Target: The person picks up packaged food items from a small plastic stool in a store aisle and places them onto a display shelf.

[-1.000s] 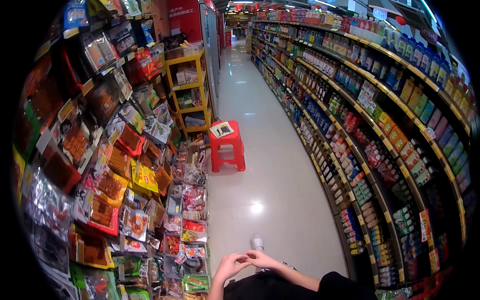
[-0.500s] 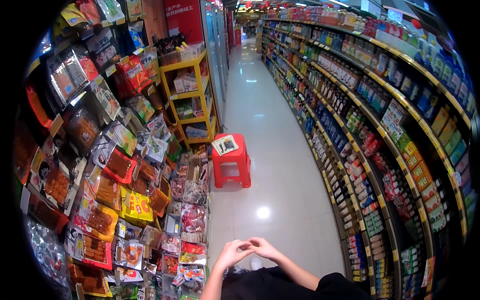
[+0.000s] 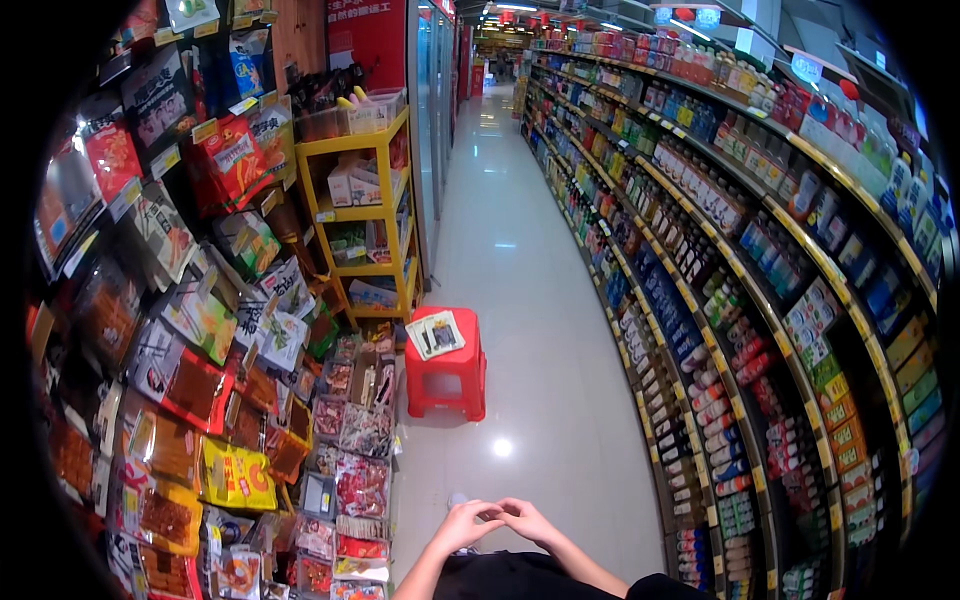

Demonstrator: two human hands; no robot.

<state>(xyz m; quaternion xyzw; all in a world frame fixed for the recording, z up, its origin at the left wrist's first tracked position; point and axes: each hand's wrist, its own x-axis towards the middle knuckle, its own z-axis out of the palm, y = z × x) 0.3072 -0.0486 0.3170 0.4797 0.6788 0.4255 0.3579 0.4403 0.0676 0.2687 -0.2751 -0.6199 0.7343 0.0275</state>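
Note:
My left hand [image 3: 466, 523] and my right hand [image 3: 529, 522] meet low in front of my body. Their fingers are curled and closed, and the tips touch, leaving a small gap between the palms. No object shows in either hand. Beyond them, a red plastic stool [image 3: 447, 380] stands on the floor. A few flat pale packets [image 3: 436, 335] with dark patches lie on its seat, well apart from my hands.
Hanging snack packets [image 3: 237, 474] cover the left side above bins of small wrapped snacks [image 3: 361, 485]. A yellow shelf rack [image 3: 355, 225] stands behind the stool. Long shelves of bottles [image 3: 700, 290] line the right side. A pale shiny floor [image 3: 540, 330] runs between them.
The stool and rack now appear nearer, lower and further left, as my view has moved forward along the aisle. My hands stay joined, slightly lower in view.

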